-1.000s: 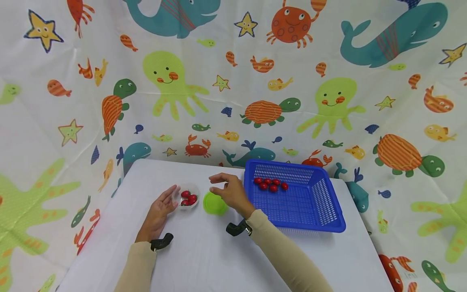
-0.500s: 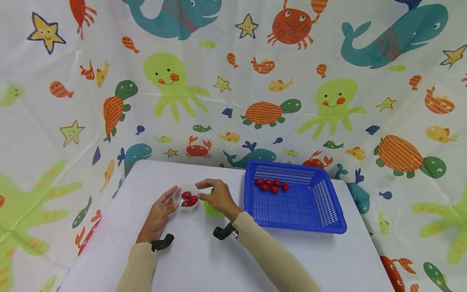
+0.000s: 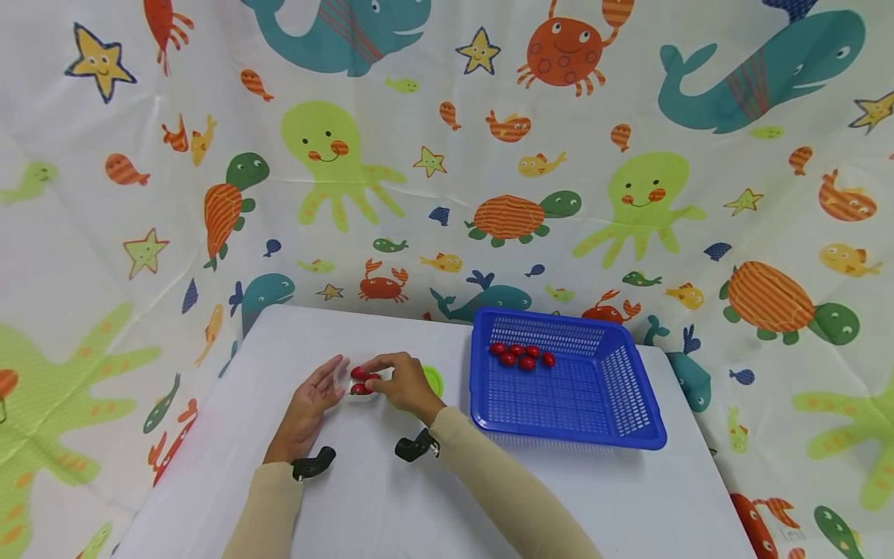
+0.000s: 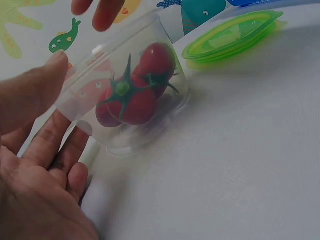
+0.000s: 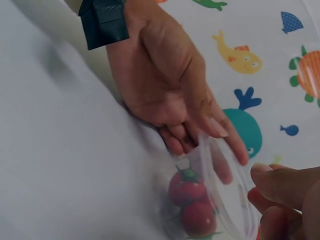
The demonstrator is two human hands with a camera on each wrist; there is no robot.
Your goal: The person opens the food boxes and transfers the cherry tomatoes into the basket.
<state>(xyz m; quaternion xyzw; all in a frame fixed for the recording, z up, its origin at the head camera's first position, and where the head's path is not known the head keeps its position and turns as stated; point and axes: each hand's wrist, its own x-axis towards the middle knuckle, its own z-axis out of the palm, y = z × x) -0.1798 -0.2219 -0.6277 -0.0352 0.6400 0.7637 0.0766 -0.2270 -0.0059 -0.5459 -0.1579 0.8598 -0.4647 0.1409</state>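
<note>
A clear plastic tub (image 4: pixel 120 148) holds several cherry tomatoes (image 4: pixel 135 105) with green stems. My left hand (image 3: pixel 307 407) holds the tub from its left side, thumb at the rim and fingers around the wall; in the left wrist view it is tilted. Coming from the right, my right hand (image 3: pixel 408 386) hovers at the tub's opening. Its thumb and forefinger stand apart, with nothing seen between them in the left wrist view. Beneath and behind that hand lies a round green lid (image 3: pixel 434 380), partly hidden.
To the right stands a blue plastic basket (image 3: pixel 559 404) with several red tomatoes (image 3: pixel 527 362) in its back left corner. The white table (image 3: pixel 377 489) ends at a hanging cloth (image 3: pixel 447 101) printed with sea animals.
My right hand has moved left from above the green lid to the tub's opening, uncovering part of the lid. My left hand and the tub have stayed about where they were.
</note>
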